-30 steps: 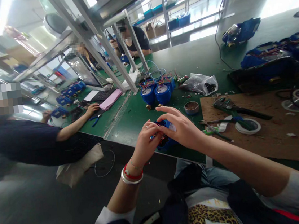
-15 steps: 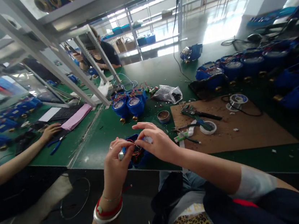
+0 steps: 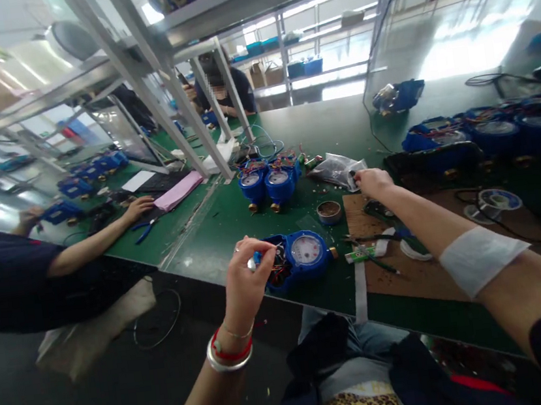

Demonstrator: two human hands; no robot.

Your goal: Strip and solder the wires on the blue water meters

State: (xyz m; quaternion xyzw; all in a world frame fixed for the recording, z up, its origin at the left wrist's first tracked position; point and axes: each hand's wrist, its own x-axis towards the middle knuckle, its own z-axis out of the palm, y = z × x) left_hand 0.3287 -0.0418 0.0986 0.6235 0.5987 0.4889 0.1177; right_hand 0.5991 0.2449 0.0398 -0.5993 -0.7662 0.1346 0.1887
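A blue water meter (image 3: 306,250) with a round white dial lies on the green bench in front of me, its wiring compartment open on the left. Over that compartment, my left hand (image 3: 247,274) is closed in a pinch on thin wires, whose ends are partly hidden by the fingers. My right hand (image 3: 375,183) reaches out to the clear plastic bag (image 3: 333,170) beyond the meter. Its fingers are closed at the bag's right end, by something small and dark; what they hold is too small to make out.
Two blue meters (image 3: 267,186) stand behind, near a small round tin (image 3: 329,212). Pliers (image 3: 373,237) and a solder spool (image 3: 497,199) lie on brown cardboard (image 3: 409,284). More meters (image 3: 495,129) line the right. At left, a co-worker's arm (image 3: 97,240) rests near blue-handled pliers (image 3: 144,230).
My right hand has left the wires and moved forward and right to the plastic bag. My left hand stays pinched at the meter. The view has shifted, and the meter's dial is uncovered.
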